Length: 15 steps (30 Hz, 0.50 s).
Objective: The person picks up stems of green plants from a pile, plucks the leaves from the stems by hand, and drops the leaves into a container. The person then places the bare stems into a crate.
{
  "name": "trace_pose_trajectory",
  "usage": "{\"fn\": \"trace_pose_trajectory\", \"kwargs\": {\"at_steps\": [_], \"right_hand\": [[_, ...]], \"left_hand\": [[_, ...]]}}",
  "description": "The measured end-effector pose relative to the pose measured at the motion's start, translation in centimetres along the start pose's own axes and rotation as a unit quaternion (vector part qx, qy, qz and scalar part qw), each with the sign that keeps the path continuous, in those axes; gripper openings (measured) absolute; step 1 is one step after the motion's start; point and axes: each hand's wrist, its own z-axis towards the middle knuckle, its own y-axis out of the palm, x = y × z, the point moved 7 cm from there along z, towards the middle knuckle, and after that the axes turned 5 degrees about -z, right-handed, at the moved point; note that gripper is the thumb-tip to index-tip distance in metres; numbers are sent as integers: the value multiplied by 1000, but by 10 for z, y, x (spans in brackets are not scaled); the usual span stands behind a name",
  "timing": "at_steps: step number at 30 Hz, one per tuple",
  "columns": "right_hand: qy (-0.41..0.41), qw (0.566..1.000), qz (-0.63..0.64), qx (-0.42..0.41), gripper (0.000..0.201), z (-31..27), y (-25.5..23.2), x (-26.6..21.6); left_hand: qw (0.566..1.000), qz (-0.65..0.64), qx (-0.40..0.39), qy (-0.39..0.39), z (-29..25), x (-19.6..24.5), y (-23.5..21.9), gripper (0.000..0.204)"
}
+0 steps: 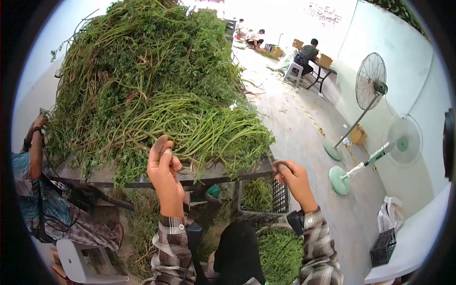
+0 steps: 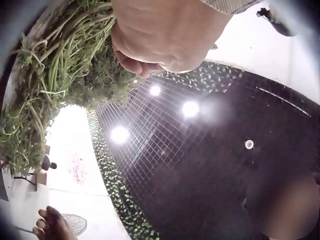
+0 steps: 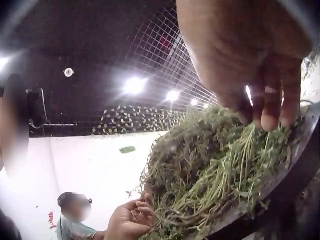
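A big heap of green leafy stems [image 1: 142, 80] covers the table [image 1: 137, 181]. My left hand [image 1: 164, 175] is raised at the heap's near edge, palm turned up and fingers loosely bent; nothing shows in it. To the right, by the table corner, my right hand [image 1: 295, 183] hovers with relaxed, bent fingers and nothing visible held. In the right wrist view, the right fingers [image 3: 270, 107] hang in front of the stems [image 3: 235, 170], and contact cannot be told. The left wrist view has the left hand [image 2: 165, 35] beside the stems [image 2: 70, 60].
Below the table corner stands a black crate [image 1: 281, 195] with greens, and nearer me a round container of cut greens [image 1: 280, 251]. Another person [image 1: 35, 156] is at the left, near a grey stool [image 1: 76, 261]. Two fans [image 1: 372, 80] stand right; seated people work farther back.
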Motion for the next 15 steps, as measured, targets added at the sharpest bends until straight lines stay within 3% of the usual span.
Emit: {"fn": "trace_pose_trajectory", "kwargs": {"at_steps": [2, 4, 5, 7, 8, 11, 13, 15], "right_hand": [[18, 999, -11, -36, 20, 0, 29, 4], [9, 979, -52, -195, 22, 7, 79, 4], [-34, 968, -102, -228, 25, 8, 99, -4], [-214, 939, -195, -188, 29, 17, 123, -14], [-215, 938, -196, -191, 29, 25, 129, -11], [-114, 930, -280, -208, 30, 60, 137, -6], [-173, 914, -297, -215, 27, 87, 141, 1], [-168, 918, -287, -215, 25, 99, 141, -1]], "left_hand": [[999, -29, 15, 0, 3, 4, -12, 30], [999, -43, 20, -7, 7, 9, -19, 30], [998, -50, 27, -9, 10, 12, -22, 30], [998, -53, 33, -3, 12, 16, -25, 29], [998, -52, 43, -13, 13, 17, -26, 27], [996, -60, 59, -29, 17, 18, -34, 24], [995, -79, 47, -28, 19, 20, -40, 26], [994, -86, 54, -24, 21, 24, -45, 27]]}}
